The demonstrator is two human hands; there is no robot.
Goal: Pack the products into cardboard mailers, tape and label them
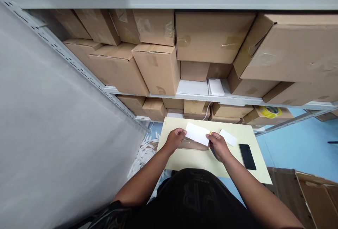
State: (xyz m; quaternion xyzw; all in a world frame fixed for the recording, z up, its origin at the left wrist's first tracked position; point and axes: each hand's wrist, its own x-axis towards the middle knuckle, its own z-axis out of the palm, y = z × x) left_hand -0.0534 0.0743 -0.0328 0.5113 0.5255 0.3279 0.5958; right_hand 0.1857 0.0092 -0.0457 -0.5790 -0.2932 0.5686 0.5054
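Observation:
A blank white rectangular card or slip of paper (197, 133) is stretched between my two hands above the cream table. My left hand (176, 139) pinches its left end. The right end is gripped by my right hand (218, 144), with a small yellow patch showing at those fingertips. Below the white slip lies a brown cardboard box (194, 144) with clear tape on top. Something dark (216, 155), partly hidden, rests under my right hand. Another white slip (228, 137) lies on the table just beyond that hand.
A black phone (247, 156) lies on the right of the table (182, 163). Shelves (237, 99) of cardboard boxes stand ahead, with a yellow tape roll (270, 111) on one box. White paper strips (142, 155) cover the floor at left, beside a grey wall. An open carton (317, 197) sits at lower right.

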